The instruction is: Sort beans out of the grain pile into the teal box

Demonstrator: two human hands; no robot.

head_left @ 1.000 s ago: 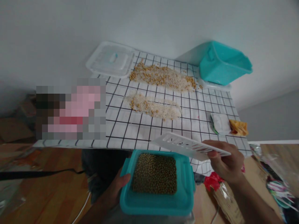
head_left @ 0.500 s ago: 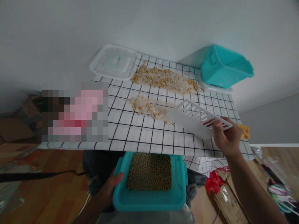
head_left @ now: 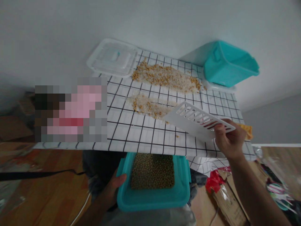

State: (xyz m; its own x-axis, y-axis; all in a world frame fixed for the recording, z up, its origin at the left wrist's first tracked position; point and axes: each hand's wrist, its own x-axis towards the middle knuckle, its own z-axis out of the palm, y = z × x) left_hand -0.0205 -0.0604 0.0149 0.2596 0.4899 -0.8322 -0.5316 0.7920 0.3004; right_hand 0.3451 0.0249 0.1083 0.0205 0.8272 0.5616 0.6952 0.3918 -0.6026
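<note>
My right hand [head_left: 231, 139] grips the slotted end of a thin white plastic panel [head_left: 190, 125], thumb on top. The panel tilts over the checked cloth, its left edge touching the near strip of pale grains and yellow beans [head_left: 149, 105]. A longer strip of the same mix [head_left: 164, 77] lies behind it. Below the table's front edge, my left hand [head_left: 116, 185] holds the left side of a teal plastic bin [head_left: 155, 201], thumb over the rim. Many round yellow-brown beans [head_left: 152, 175] cover the bin's bottom; the table edge hides its far side.
A clear lid [head_left: 114, 58] lies at the back left of the checked cloth [head_left: 136, 135]. An open teal bin [head_left: 230, 64] stands tilted at the back right by the wall. A blurred pink item [head_left: 77, 110] is at left. Cardboard and red plastic [head_left: 215, 180] lie on the floor.
The panel's left edge has shifted slightly left along the near strip. A small yellow piece now lies apart, closer to the table's front edge. Both hands keep their hold; the view has shifted slightly.
</note>
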